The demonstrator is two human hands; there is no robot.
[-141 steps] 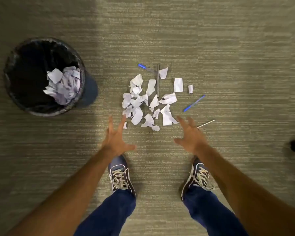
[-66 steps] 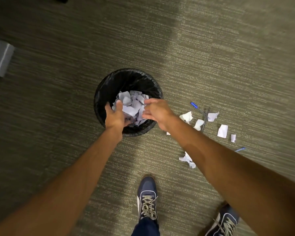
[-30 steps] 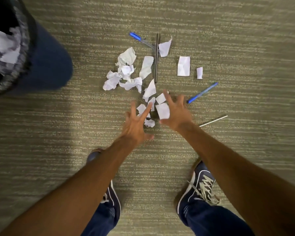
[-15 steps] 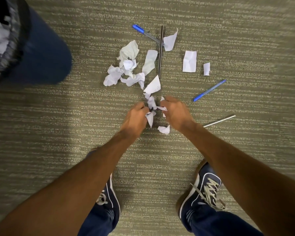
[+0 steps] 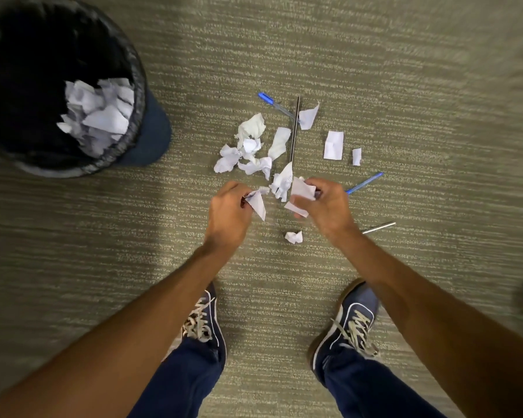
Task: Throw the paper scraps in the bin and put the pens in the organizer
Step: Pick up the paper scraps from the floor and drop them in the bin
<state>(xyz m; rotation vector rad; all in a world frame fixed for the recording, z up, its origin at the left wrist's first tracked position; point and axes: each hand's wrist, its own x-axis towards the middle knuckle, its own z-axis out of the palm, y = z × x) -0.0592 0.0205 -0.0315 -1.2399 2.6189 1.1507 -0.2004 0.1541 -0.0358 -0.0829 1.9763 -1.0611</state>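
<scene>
- Nearest me, two blue shoes (image 5: pixel 204 327) stand on the carpet (image 5: pixel 73 267), arms reaching forward between them.
- A crumpled scrap (image 5: pixel 293 237) lies loose on the floor just short of the hands; I judge it slipped the grab.
- My left hand (image 5: pixel 228 214) has its fingers (image 5: pixel 244 197) pinched shut on a pointed scrap.
- My right hand (image 5: pixel 325 206) is closed round a few flat scraps (how many, I cannot tell).
- Step in hand, I'd say: gathering a handful of paper for the bin.
- Just beyond the hands lies the rest of the pile (image 5: pixel 251 147), with two flat pieces off to the right.
- Four pens remain on the floor: a blue pen (image 5: pixel 364 183), a silver pen (image 5: pixel 378 227), a dark pen (image 5: pixel 295 128), and another blue one farthest off.
- The bin (image 5: pixel 133 86) stands far left, scraps already inside.
- Next: carry both fistfuls left over the rim and let go; no organizer is in view.
</scene>
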